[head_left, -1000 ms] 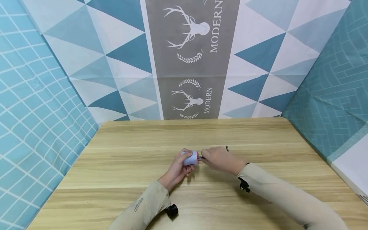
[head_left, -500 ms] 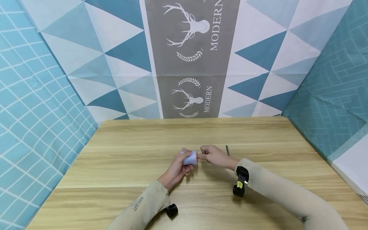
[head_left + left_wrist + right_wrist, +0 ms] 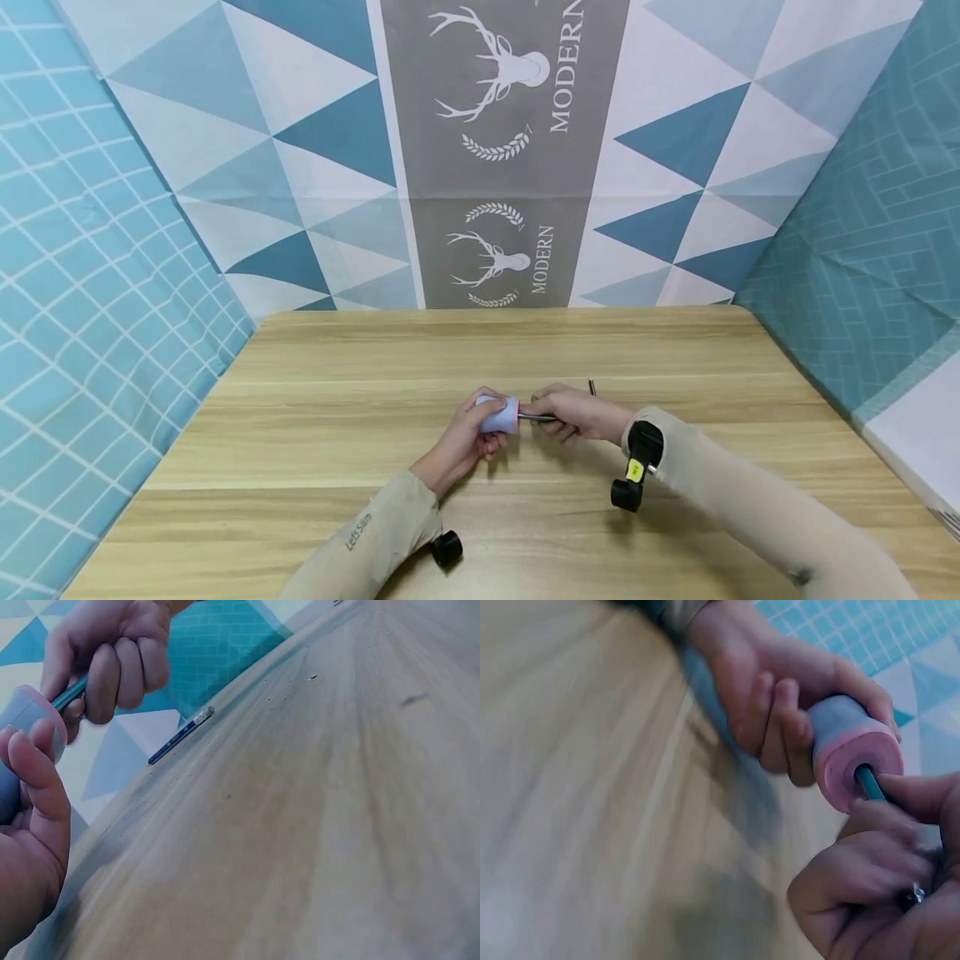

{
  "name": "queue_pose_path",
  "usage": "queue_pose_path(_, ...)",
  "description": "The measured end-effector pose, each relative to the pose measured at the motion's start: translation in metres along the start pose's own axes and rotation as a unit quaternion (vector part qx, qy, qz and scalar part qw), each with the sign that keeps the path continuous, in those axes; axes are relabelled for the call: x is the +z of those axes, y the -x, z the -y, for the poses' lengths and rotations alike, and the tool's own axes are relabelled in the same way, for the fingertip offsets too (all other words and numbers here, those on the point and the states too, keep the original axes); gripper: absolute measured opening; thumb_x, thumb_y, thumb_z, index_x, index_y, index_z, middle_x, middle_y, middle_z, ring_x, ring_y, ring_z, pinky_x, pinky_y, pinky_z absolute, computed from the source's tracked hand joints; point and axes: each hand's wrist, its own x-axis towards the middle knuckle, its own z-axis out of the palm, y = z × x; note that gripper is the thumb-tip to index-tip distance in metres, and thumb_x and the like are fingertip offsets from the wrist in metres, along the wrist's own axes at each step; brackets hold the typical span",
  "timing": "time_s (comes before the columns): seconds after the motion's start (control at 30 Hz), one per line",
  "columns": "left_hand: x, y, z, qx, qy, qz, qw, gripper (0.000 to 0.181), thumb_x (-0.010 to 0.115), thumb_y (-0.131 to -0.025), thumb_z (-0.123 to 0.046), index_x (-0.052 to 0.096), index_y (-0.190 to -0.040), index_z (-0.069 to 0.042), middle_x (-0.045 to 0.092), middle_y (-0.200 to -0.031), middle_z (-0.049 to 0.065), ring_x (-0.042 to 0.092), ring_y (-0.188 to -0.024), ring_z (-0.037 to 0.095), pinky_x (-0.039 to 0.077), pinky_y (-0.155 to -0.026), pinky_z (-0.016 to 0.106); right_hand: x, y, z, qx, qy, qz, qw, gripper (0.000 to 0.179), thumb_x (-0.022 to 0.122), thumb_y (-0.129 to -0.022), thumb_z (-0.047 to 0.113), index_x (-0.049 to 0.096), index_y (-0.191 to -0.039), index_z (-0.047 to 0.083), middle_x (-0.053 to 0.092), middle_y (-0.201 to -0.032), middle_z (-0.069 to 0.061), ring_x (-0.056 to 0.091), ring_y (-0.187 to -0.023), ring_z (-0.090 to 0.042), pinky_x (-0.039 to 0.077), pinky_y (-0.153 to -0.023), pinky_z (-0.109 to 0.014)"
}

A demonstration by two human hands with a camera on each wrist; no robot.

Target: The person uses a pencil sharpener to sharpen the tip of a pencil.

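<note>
My left hand (image 3: 467,429) grips a light blue pencil sharpener (image 3: 497,415) on its side, fingers and thumb wrapped round its body. The pink end face (image 3: 838,763) of the sharpener, with a round hole, points toward my right hand (image 3: 572,412). A dark green pencil (image 3: 871,784) has one end in that hole. My right thumb and fingers pinch the pencil just outside the hole, and its other end runs back under the palm. Both hands are close together above the middle of the table. The pencil's tip is hidden inside the sharpener.
A second slim dark pencil or pen (image 3: 180,736) with a silvery end lies on the wooden table (image 3: 360,358) beyond my right wrist. Patterned cloth walls stand behind and on both sides. A white box-like surface (image 3: 918,433) borders the table at the right.
My right hand has turned over at the sharpener, its wrist rolling, and more of the pencil now shows beneath it. The left hand and sharpener have stayed nearly still.
</note>
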Motion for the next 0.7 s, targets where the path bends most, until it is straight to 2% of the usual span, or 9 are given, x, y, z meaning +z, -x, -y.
queue_pose_path(0.07,-0.001,0.000,0.000,-0.001,0.004,-0.003,1.0000,0.005,0.056,-0.096,-0.023,0.056,-0.097,-0.018,0.060,-0.062,0.004,0.049,-0.044,0.009,0.035,-0.038,0.020,0.001,0.004,0.001,-0.070,0.093,-0.049,0.9920,0.028,0.055,-0.101,0.028,0.048,-0.082,0.009,0.040,-0.058,0.001,0.032,-0.048,-0.010,0.026,-0.046,-0.024)
queue_pose_path(0.13,-0.002,-0.001,-0.001,-0.003,0.008,-0.004,1.0000,0.006,0.056,-0.097,-0.024,0.057,-0.097,-0.018,0.060,-0.063,0.005,0.049,-0.044,0.008,0.036,-0.039,0.020,0.001,0.009,0.003,-0.143,0.196,-0.090,0.9658,0.022,0.059,-0.100,0.027,0.054,-0.087,0.010,0.054,-0.066,-0.002,0.042,-0.054,-0.011,0.035,-0.050,-0.026)
queue_pose_path(0.23,-0.002,-0.001,0.000,-0.005,0.019,-0.005,0.9998,0.007,0.056,-0.097,-0.025,0.057,-0.096,-0.018,0.059,-0.067,0.004,0.049,-0.045,0.007,0.037,-0.040,0.019,-0.001,0.012,0.003,-0.256,0.339,-0.116,0.8979,0.011,0.064,-0.097,0.018,0.061,-0.091,0.010,0.062,-0.073,0.000,0.050,-0.061,-0.008,0.044,-0.054,-0.025)
queue_pose_path(0.37,-0.002,-0.001,0.000,-0.007,0.035,-0.008,0.9993,0.008,0.054,-0.097,-0.025,0.054,-0.095,-0.017,0.058,-0.065,0.003,0.048,-0.044,0.007,0.037,-0.039,0.019,-0.004,0.010,0.000,-0.367,0.462,-0.111,0.7996,0.010,0.067,-0.094,0.007,0.060,-0.088,0.008,0.060,-0.077,0.004,0.052,-0.066,-0.004,0.048,-0.057,-0.021)
queue_pose_path(0.47,-0.001,-0.001,0.000,-0.008,0.039,-0.012,0.9991,0.008,0.054,-0.097,-0.024,0.053,-0.096,-0.016,0.058,-0.064,0.002,0.048,-0.044,0.007,0.037,-0.039,0.019,-0.003,0.007,-0.004,-0.412,0.514,-0.123,0.7425,0.014,0.067,-0.094,0.007,0.055,-0.087,0.009,0.056,-0.076,0.006,0.051,-0.065,-0.004,0.048,-0.058,-0.020)
queue_pose_path(0.53,-0.001,0.000,-0.001,-0.010,0.040,-0.012,0.9991,0.009,0.053,-0.097,-0.024,0.052,-0.097,-0.016,0.058,-0.064,0.002,0.048,-0.044,0.006,0.037,-0.039,0.019,-0.003,0.003,-0.007,-0.434,0.533,-0.136,0.7130,0.019,0.068,-0.093,0.009,0.051,-0.087,0.010,0.051,-0.071,0.007,0.047,-0.061,-0.003,0.044,-0.054,-0.019)
queue_pose_path(0.63,-0.001,0.000,-0.001,-0.014,0.039,-0.013,0.9991,0.010,0.053,-0.097,-0.025,0.051,-0.098,-0.015,0.058,-0.065,0.003,0.049,-0.044,0.007,0.037,-0.039,0.019,-0.003,-0.005,-0.012,-0.460,0.541,-0.153,0.6877,0.027,0.071,-0.091,0.010,0.046,-0.084,0.011,0.045,-0.064,0.008,0.039,-0.054,-0.002,0.038,-0.048,-0.018)
queue_pose_path(0.67,0.000,0.000,-0.001,-0.016,0.039,-0.014,0.9990,0.011,0.053,-0.097,-0.025,0.050,-0.098,-0.015,0.058,-0.066,0.003,0.049,-0.045,0.007,0.037,-0.039,0.019,-0.003,-0.007,-0.013,-0.460,0.535,-0.154,0.6915,0.028,0.071,-0.091,0.009,0.045,-0.083,0.011,0.043,-0.062,0.008,0.037,-0.053,-0.001,0.036,-0.047,-0.018)
queue_pose_path(0.7,0.000,0.000,-0.001,-0.018,0.040,-0.016,0.9989,0.011,0.052,-0.097,-0.025,0.050,-0.098,-0.015,0.058,-0.065,0.003,0.049,-0.044,0.007,0.036,-0.039,0.019,-0.002,-0.008,-0.014,-0.451,0.522,-0.152,0.7081,0.028,0.070,-0.092,0.009,0.044,-0.082,0.012,0.043,-0.061,0.009,0.036,-0.053,0.000,0.035,-0.046,-0.017)
